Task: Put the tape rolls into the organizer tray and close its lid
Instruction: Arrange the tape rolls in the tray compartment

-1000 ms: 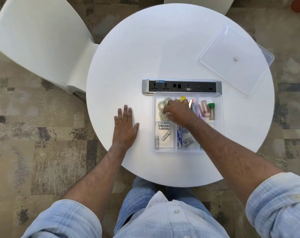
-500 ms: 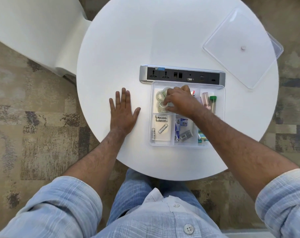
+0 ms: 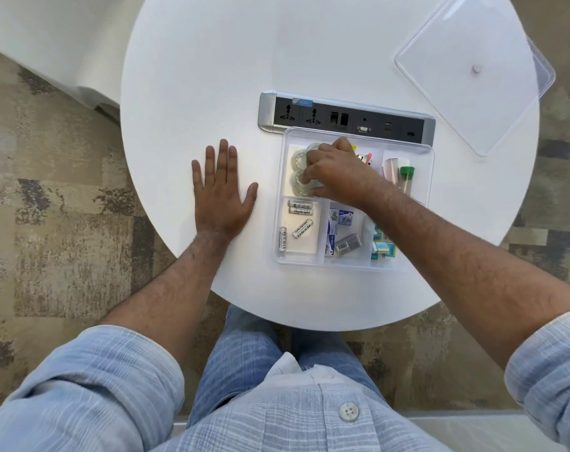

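Observation:
The clear organizer tray (image 3: pixel 281 223) sits on the round white table (image 3: pixel 228 76), open, with no lid on it. Several clear tape rolls (image 3: pixel 297 157) lie in its far-left compartment. My right hand (image 3: pixel 337 174) reaches into that compartment, fingers curled over the nearest tape roll (image 3: pixel 296 186) with the thumb below it; the hand hides part of the rolls. My left hand (image 3: pixel 221 200) rests flat on the table left of the tray, fingers spread, holding nothing. The transparent lid (image 3: pixel 466 93) lies at the table's far right edge, overhanging it slightly.
A grey power strip (image 3: pixel 345 117) runs along the tray's far side. Other compartments hold batteries (image 3: pixel 301 220), small boxes (image 3: pixel 340 220), tubes (image 3: pixel 404 177) and coloured items. A white chair (image 3: pixel 49 44) stands at the far left of the table.
My right hand has stayed in the far-left compartment and shifted slightly down onto the nearest roll. The left hand has not moved. The camera has tilted, so the scene sits lower in view.

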